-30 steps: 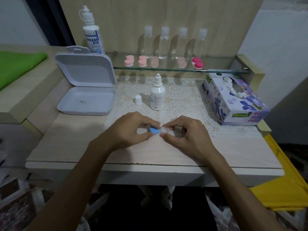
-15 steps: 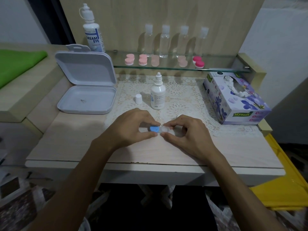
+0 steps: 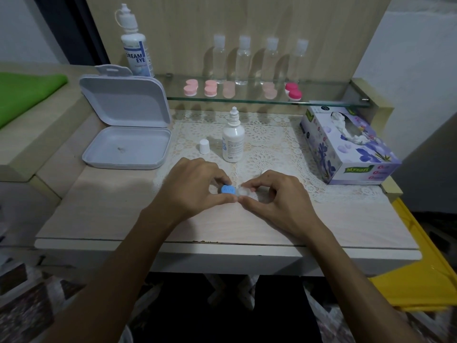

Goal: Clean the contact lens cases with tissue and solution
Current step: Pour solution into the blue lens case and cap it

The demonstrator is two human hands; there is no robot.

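- Hands meet over the near middle of the surface point(image 3: 103, 214), with the lens case point(image 3: 233, 190) between them; holding it from both sides likely lets one side be steadied while the other is worked.
- The left hand point(image 3: 191, 188) curls its fingers and thumb round the blue cap point(image 3: 228, 189), a grip that suits twisting it on or off; which way it is going cannot be told.
- The right hand point(image 3: 277, 196) pinches the pale, clear end of the case between fingertips and thumb, its other fingers curled in; whether a bit of tissue is in that pinch is too small to tell.
- The small solution bottle point(image 3: 233, 138) stands upright just behind the case with its nozzle bare, and its white cap point(image 3: 204, 146) sits just to the bottle's left, probably left off so drops can be added without a pause.
- The tissue box point(image 3: 346, 147) lies to the right of the case, a tissue poking out of its slot, within easy reach of the right hand.
- The open white box point(image 3: 126, 134) sits to the left of the case, lid up, perhaps to receive finished cases.
- On the glass shelf point(image 3: 321, 101) behind the case wait more pink cases point(image 3: 211, 87), so my guess is that the job is far from done.
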